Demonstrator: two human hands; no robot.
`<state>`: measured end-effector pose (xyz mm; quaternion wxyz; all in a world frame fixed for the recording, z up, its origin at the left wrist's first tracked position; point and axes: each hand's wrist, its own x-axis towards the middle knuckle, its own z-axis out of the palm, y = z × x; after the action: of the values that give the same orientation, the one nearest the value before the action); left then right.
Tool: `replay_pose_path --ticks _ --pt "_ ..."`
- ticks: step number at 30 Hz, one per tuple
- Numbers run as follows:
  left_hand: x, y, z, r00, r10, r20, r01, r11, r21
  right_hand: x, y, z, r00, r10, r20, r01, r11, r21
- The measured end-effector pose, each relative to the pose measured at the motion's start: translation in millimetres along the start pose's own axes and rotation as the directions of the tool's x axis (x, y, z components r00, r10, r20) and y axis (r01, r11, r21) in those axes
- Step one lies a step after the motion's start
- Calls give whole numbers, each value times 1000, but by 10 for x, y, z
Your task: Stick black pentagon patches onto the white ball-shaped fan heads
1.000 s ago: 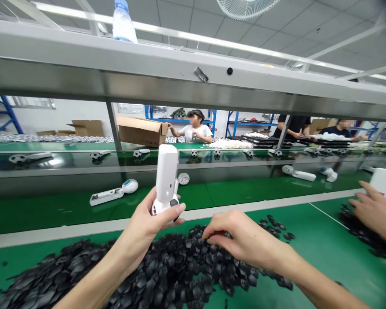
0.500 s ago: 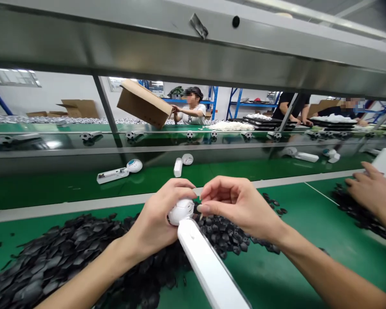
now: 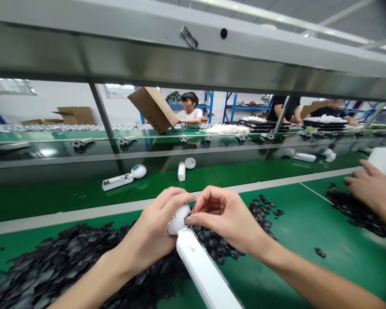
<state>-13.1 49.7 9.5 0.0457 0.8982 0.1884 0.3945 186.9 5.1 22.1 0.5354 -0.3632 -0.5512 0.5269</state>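
Note:
My left hand (image 3: 146, 234) is wrapped round the white ball-shaped head (image 3: 177, 221) of a handheld device. Its long white handle (image 3: 207, 272) slants down toward me, with the lower end out of view. At the right side of the ball, my right hand (image 3: 230, 219) is closed in a pinch, thumb and index fingertips against the surface. A dark edge of a small black piece (image 3: 187, 217) shows at the thumb tip; the fingers hide most of it. Below both hands lies a big pile of thin black pieces (image 3: 73, 257), with smaller cupped black ones (image 3: 217, 246) beside it.
Beyond the ledge, a green conveyor (image 3: 161, 189) carries white devices (image 3: 124, 178). On the right, another person's hand (image 3: 369, 184) is near a white part and more black pieces. Across the line, a person tips a cardboard box (image 3: 152, 109). A metal beam (image 3: 131, 56) crosses overhead.
My right fingertips have moved in from just beside the ball to touch it. The box across the line is tipped more steeply. On the conveyor, the nearest devices have shifted slightly right.

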Motion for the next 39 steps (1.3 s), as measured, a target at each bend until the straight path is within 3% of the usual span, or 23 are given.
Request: replay_pose_path --ticks 13,23,29,31,34,37,39 --pt "-29 107 -117 993 72 91 -80 993 89 -26 14 98 998 46 -31 -45 998 46" --pt "18 230 -159 981 81 176 -106 986 133 -14 -16 48 973 226 47 -229 971 73" --pt "34 325 -153 974 106 199 -138 978 154 -22 -47 -37 924 346 163 -356 934 36" --pt "27 315 -160 978 75 192 -101 987 126 -39 -7 -35 938 302 172 -309 951 14" --pt "26 277 -201 988 25 153 -29 999 27 -90 82 13 995 42 92 -34 996 -80" --pt "33 255 -251 989 22 149 -21 1000 -10 -147 162 67 970 -228 85 242 940 -240" --pt "33 258 -264 988 30 150 -30 1000 -1 -175 181 83 950 -290 117 312 896 -315"
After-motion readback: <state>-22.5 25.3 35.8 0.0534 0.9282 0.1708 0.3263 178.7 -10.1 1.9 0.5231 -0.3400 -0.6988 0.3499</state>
